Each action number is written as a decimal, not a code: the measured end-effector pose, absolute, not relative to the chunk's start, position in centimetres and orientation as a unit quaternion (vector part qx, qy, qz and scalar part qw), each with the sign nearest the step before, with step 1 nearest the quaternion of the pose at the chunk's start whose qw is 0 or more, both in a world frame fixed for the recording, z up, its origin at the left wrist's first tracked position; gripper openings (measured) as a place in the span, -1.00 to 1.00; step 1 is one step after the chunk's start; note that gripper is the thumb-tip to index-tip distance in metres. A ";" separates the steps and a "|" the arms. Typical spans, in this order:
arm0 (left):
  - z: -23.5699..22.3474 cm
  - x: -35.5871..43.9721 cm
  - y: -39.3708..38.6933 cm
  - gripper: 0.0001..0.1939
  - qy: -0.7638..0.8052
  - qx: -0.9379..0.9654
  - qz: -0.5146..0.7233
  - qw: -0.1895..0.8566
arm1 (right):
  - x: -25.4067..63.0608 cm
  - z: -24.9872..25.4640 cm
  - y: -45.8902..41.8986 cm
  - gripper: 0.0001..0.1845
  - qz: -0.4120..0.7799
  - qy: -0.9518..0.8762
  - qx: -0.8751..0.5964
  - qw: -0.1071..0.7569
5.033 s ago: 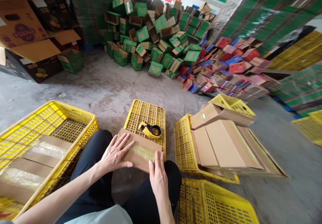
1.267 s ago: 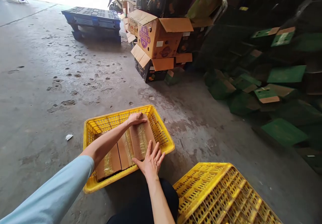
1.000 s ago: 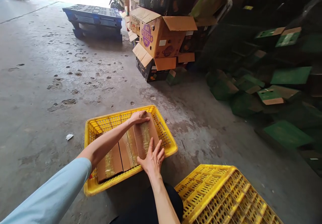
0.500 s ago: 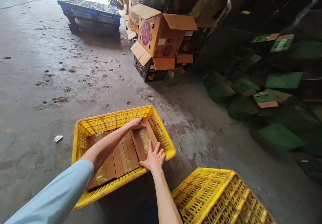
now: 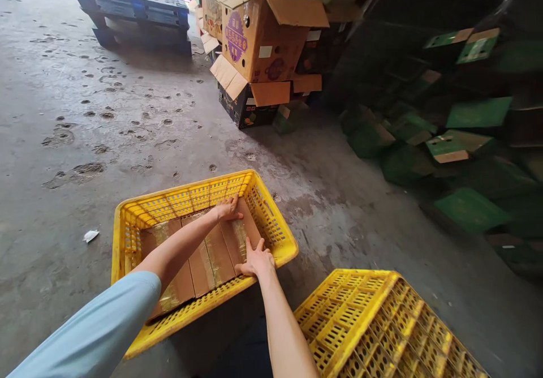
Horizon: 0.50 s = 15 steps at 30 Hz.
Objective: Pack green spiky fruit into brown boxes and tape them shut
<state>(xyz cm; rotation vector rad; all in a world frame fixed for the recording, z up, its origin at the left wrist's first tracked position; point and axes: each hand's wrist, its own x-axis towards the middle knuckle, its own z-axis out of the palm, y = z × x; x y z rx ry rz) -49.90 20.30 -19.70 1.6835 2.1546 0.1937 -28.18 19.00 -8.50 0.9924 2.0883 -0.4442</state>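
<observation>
The carton (image 5: 237, 235) lies crosswise by the basket's (image 5: 186, 188) right edge, left hand (image 5: 228, 208) touching its far end, right hand (image 5: 258, 260) its near (fingers apart).

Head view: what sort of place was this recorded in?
Likely a warehouse or packing area: blue pallets stand on a pitted floor, open printed cartons are stacked nearby, and green boxes lie heaped on the right.

Two hands (image 5: 229, 208) (image 5: 258, 260), brown carton (image 5: 233, 236) — inside yellow crate (image 5: 285, 252)
</observation>
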 end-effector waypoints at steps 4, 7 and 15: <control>-20.9 -47.8 17.8 0.02 0.786 0.590 0.048 0.180 | -28.7 -9.0 18.8 0.26 -0.214 0.809 0.370 0.404; -21.5 -46.6 15.7 0.03 0.777 0.606 0.050 0.163 | -28.6 -9.2 18.6 0.26 -0.216 0.813 0.369 0.394; -21.0 -45.0 11.5 -0.13 0.753 0.641 0.088 0.117 | -28.0 -8.0 17.0 -0.47 -0.260 0.857 0.371 0.243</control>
